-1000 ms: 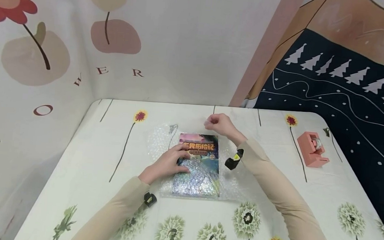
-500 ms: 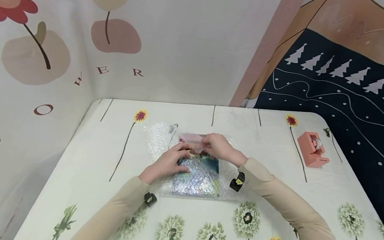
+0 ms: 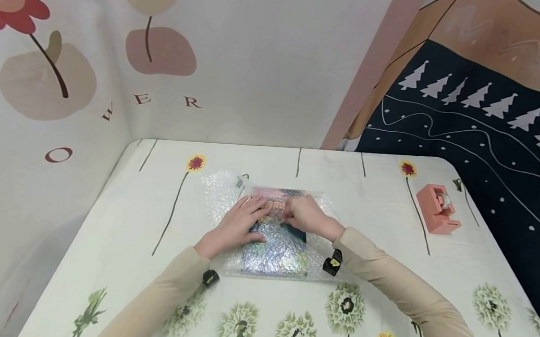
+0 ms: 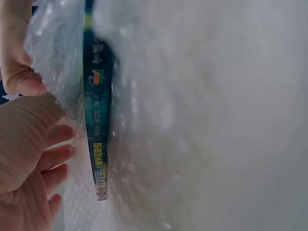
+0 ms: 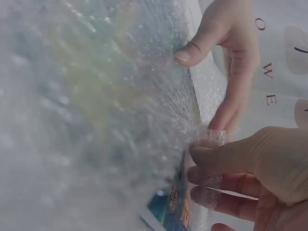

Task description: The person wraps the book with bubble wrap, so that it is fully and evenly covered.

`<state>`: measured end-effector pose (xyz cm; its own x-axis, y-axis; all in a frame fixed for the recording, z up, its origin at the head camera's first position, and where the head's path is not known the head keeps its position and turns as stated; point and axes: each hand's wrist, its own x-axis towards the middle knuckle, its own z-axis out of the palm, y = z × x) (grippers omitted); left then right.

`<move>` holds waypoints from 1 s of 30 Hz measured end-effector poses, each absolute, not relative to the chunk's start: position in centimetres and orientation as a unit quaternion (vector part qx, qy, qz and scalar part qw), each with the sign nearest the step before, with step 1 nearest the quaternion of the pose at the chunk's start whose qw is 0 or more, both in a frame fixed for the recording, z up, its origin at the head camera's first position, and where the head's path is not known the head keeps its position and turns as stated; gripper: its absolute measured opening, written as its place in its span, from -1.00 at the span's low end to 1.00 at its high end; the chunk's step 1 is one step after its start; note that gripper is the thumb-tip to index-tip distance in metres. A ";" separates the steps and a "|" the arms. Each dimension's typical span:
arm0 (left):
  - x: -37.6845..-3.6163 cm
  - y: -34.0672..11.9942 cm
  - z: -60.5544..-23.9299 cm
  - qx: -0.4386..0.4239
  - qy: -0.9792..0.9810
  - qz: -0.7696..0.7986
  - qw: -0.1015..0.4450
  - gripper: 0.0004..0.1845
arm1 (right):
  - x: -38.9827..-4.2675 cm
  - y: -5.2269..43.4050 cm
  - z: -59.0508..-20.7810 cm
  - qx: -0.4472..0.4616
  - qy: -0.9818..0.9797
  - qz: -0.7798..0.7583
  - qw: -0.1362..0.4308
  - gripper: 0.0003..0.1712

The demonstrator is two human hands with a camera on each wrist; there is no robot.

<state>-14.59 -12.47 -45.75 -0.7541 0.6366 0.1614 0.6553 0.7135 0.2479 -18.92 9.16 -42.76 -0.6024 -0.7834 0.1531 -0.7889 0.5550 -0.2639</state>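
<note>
A book with a colourful cover lies flat on the table inside a sheet of bubble wrap. Its dark teal spine shows in the left wrist view, with wrap on both sides. My left hand rests on the wrapped book's left side, fingers spread and fairly straight. Over the upper part of the cover, my right hand pinches an edge of the wrap between thumb and fingers. In the right wrist view the right hand grips that clear edge beside the left hand.
A pink tape dispenser with a roll of tape stands at the right of the table. The tablecloth is white with printed flowers. Printed cloth hangs behind and at the left, and a dark cloth with trees at the right.
My right hand has come down from beyond the book's far edge onto the cover, drawing the bubble wrap over its upper part. The left hand's fingers have straightened slightly in place.
</note>
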 end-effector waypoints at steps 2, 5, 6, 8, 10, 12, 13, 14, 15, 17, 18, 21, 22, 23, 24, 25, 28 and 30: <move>-14.7 -12.5 -45.8 -0.351 -0.925 -0.145 0.011 -0.18 | -18.9 9.2 -42.7 0.444 -0.884 0.149 -0.008 -0.95; -14.7 -12.6 -46.0 -0.354 -0.922 -0.156 0.001 -0.22 | -18.7 9.3 -42.4 0.433 -0.886 0.157 -0.049 -0.94; -14.8 -12.7 -46.0 -0.356 -0.921 -0.159 0.002 -0.23 | -18.7 9.3 -42.3 0.427 -0.887 0.160 -0.065 -0.92; -14.8 -12.7 -46.0 -0.360 -0.917 -0.168 0.005 -0.25 | -18.5 9.3 -42.1 0.416 -0.890 0.162 -0.094 -0.86; -14.8 -12.7 -46.0 -0.366 -0.914 -0.177 0.007 -0.27 | -18.2 9.3 -42.0 0.412 -0.891 0.151 -0.114 -0.83; -14.8 -12.7 -45.9 -0.370 -0.910 -0.184 0.007 -0.30 | -17.8 9.2 -42.0 0.415 -0.895 0.119 -0.114 -0.83; -14.8 -12.8 -45.9 -0.374 -0.909 -0.185 0.008 -0.32 | -17.6 9.1 -42.0 0.417 -0.896 0.102 -0.109 -0.84; -14.9 -12.8 -45.9 -0.376 -0.908 -0.187 0.009 -0.33 | -17.3 9.0 -42.1 0.420 -0.898 0.082 -0.100 -0.84; -14.9 -12.8 -45.8 -0.380 -0.906 -0.185 0.010 -0.34 | -17.0 8.9 -42.1 0.423 -0.899 0.065 -0.091 -0.83; -15.0 -12.8 -45.8 -0.387 -0.904 -0.181 0.015 -0.41 | -16.5 8.7 -42.2 0.427 -0.901 0.033 -0.069 -0.79; -15.1 -12.8 -45.8 -0.389 -0.903 -0.182 0.015 -0.45 | -16.2 8.6 -42.2 0.427 -0.902 0.024 -0.061 -0.79; -15.5 -12.6 -45.7 -0.388 -0.903 -0.185 0.013 -0.58 | -15.6 8.5 -42.2 0.426 -0.904 0.015 -0.042 -0.79; -15.6 -12.5 -45.7 -0.388 -0.903 -0.187 0.013 -0.61 | -15.5 8.5 -42.1 0.425 -0.904 0.014 -0.037 -0.79; -15.7 -12.4 -45.7 -0.387 -0.903 -0.189 0.015 -0.63 | -15.4 8.6 -42.1 0.424 -0.905 0.017 -0.034 -0.79; -15.8 -12.3 -45.8 -0.387 -0.903 -0.186 0.018 -0.63 | -15.4 8.6 -42.1 0.423 -0.905 0.021 -0.032 -0.79; -15.9 -12.3 -45.8 -0.389 -0.903 -0.180 0.023 -0.61 | -15.3 8.6 -42.2 0.423 -0.905 0.024 -0.028 -0.80; -16.1 -12.1 -45.9 -0.400 -0.902 -0.156 0.044 -0.52 | -15.2 8.6 -42.2 0.424 -0.905 0.026 -0.024 -0.83; -16.2 -12.1 -46.0 -0.406 -0.901 -0.148 0.047 -0.48 | -15.2 8.6 -42.3 0.423 -0.905 0.026 -0.024 -0.83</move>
